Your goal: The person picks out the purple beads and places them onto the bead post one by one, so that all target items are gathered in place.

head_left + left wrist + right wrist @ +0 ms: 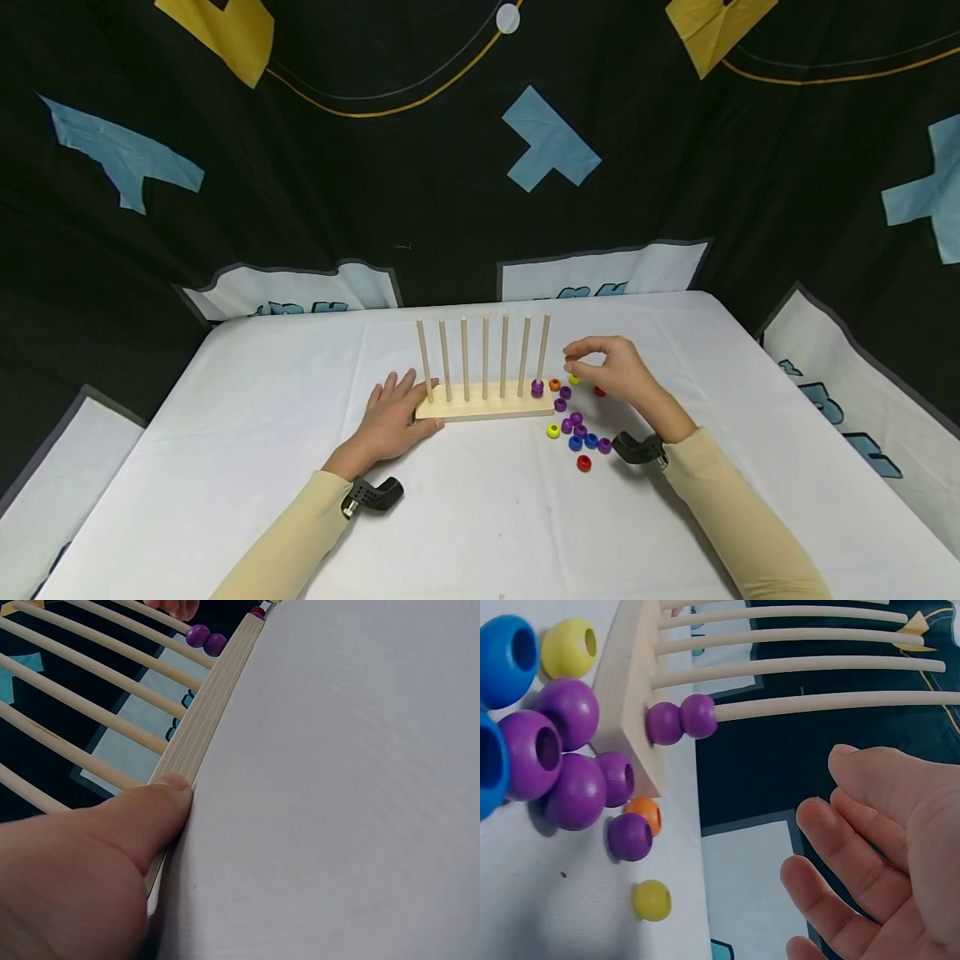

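A wooden peg rack (pixel 480 406) stands on the table, several upright pegs rising from its base. My left hand (pixel 386 423) holds the base's left end, thumb (pixel 161 806) along the front edge and index finger at the back. Two purple beads (pixel 681 720) are threaded at the foot of the rightmost peg. Right of that peg, my right hand (pixel 617 369) hovers above the loose beads, thumb and fingers loosely bent. Nothing shows between its fingertips in the right wrist view. Under it lie a yellow bead (pixel 652 901), an orange bead (pixel 554 385) and a red bead (pixel 599 391).
Loose purple beads (pixel 581 431), blue beads (pixel 591 441), another yellow bead (pixel 553 431) and another red bead (pixel 583 463) lie scattered by the rack's right end. A white cloth covers the table (pixel 480 517); a dark curtain (pixel 420 192) hangs behind.
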A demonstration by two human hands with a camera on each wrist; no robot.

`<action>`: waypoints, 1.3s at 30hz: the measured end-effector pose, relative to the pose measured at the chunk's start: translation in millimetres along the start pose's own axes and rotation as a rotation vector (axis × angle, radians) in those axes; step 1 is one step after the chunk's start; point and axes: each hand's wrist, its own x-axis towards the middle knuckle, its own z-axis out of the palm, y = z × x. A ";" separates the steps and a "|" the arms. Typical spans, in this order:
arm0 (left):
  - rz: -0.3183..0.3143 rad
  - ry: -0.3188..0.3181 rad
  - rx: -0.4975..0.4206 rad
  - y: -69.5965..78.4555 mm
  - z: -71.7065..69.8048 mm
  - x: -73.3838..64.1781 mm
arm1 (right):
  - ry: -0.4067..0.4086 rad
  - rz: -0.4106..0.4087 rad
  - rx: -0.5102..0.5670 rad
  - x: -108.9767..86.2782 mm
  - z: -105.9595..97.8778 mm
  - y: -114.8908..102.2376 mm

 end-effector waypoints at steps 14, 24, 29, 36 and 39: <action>-0.006 0.005 0.000 0.2 1.3 2.7 | -0.034 -0.006 0.011 -2.2 7.2 15.1; 0.002 0.013 0.003 0.4 0.2 2.0 | -0.061 -0.032 -0.032 -2.7 13.3 27.4; 0.003 0.014 0.005 0.3 0.3 1.9 | -0.087 -0.018 -0.029 -2.0 17.0 32.1; -0.002 0.011 0.004 -0.8 0.5 1.9 | -0.115 0.001 -0.039 -0.1 22.9 35.6; -0.004 0.010 0.006 -1.2 0.6 1.8 | -0.122 -0.014 -0.049 0.3 25.1 36.6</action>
